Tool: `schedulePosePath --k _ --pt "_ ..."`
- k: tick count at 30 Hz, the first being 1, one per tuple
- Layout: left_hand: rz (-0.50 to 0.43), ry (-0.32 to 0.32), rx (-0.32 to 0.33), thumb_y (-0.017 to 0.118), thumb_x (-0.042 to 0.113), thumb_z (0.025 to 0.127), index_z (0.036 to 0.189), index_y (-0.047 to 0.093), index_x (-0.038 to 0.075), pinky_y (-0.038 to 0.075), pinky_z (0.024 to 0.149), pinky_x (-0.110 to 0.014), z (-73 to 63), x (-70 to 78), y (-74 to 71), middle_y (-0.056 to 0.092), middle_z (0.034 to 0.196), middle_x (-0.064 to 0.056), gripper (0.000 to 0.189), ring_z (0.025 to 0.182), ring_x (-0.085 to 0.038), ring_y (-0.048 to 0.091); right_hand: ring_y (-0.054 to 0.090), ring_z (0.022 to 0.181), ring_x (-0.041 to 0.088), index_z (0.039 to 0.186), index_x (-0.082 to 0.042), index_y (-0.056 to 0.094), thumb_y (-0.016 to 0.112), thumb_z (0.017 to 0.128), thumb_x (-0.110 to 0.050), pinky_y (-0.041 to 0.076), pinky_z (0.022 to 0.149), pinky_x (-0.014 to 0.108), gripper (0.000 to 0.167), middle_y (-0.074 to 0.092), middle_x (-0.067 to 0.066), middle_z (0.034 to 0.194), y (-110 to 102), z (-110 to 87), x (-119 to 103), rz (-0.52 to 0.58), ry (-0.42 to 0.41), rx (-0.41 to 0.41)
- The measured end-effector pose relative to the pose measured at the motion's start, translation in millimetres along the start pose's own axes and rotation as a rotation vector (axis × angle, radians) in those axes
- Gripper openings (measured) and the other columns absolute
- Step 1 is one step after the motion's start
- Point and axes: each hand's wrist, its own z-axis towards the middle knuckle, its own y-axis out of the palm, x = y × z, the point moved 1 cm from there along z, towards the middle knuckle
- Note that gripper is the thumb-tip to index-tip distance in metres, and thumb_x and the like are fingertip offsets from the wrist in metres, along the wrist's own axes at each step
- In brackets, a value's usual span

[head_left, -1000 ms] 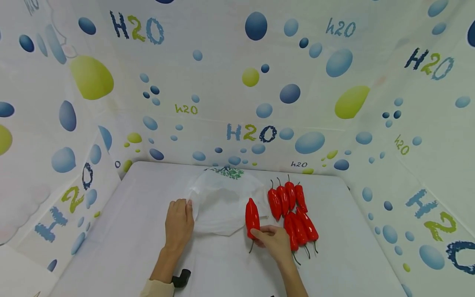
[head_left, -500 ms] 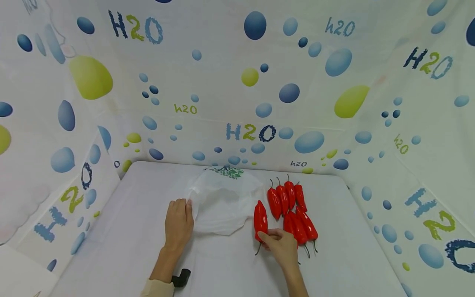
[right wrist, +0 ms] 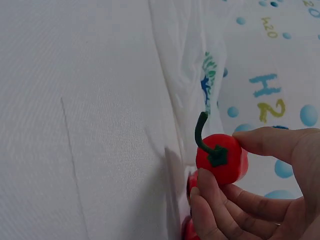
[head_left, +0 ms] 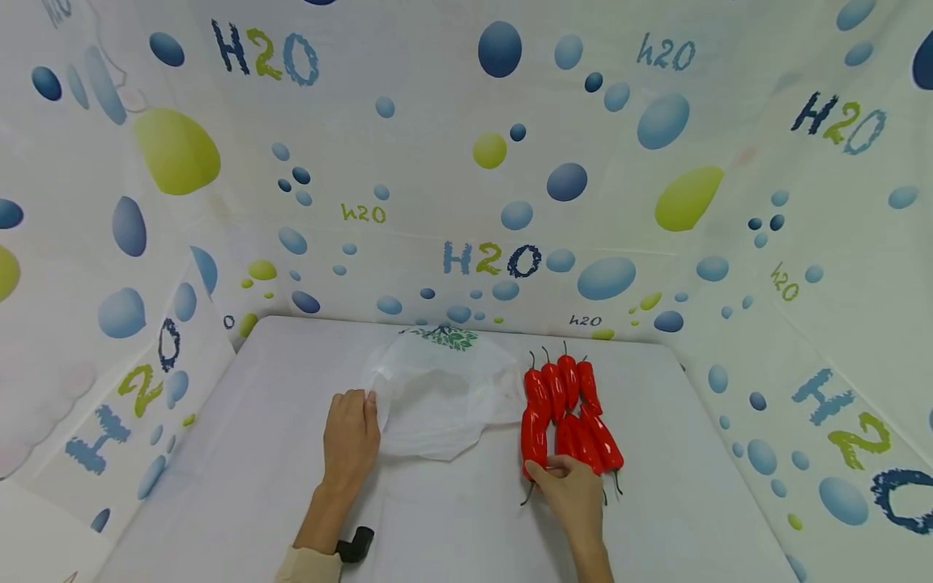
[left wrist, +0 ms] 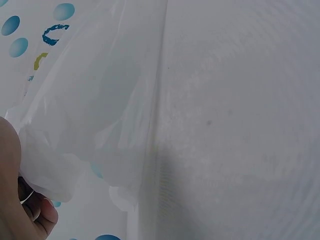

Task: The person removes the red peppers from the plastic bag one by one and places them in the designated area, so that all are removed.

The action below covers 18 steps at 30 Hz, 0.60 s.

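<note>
A red chili pepper (head_left: 534, 436) with a green stem is held at its stem end by my right hand (head_left: 573, 492), thumb on one side and fingers on the other. Its tip points away from me and overlaps the leftmost pepper of the back row in the head view. The right wrist view shows the pepper's stem end (right wrist: 231, 167) between thumb and fingers. On the left, my left hand (head_left: 351, 437) grips the near left edge of a white plastic bag (head_left: 440, 409) with a green leaf print. The left wrist view shows the thin bag (left wrist: 95, 100) raised beside the curled fingers.
Several more red peppers lie in two rows right of the bag, a back row (head_left: 568, 380) with stems pointing away and a front row (head_left: 603, 441) with stems toward me. A white cloth covers the table (head_left: 692, 486). Printed curtains (head_left: 350, 267) surround it.
My right hand has moved right with the pepper, from the bag's near right corner to the left end of the front row. My left hand and the bag stay in place.
</note>
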Motion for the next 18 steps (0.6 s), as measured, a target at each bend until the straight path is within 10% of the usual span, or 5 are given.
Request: schedulePosePath --k 18 --pt "-0.002 0.003 -0.002 0.055 0.008 0.107 0.090 0.057 -0.002 0.040 0.065 -0.039 -0.1 1.9 -1.4 0.056 0.079 -0.012 0.020 0.076 -0.028 0.047 0.067 0.065 0.017 0.101 0.001 0.077 0.086 0.083 -0.035 0.052 0.055 0.032 0.042 0.074 0.004 0.075 -6 -3.9 13 -0.227 -0.028 0.103"
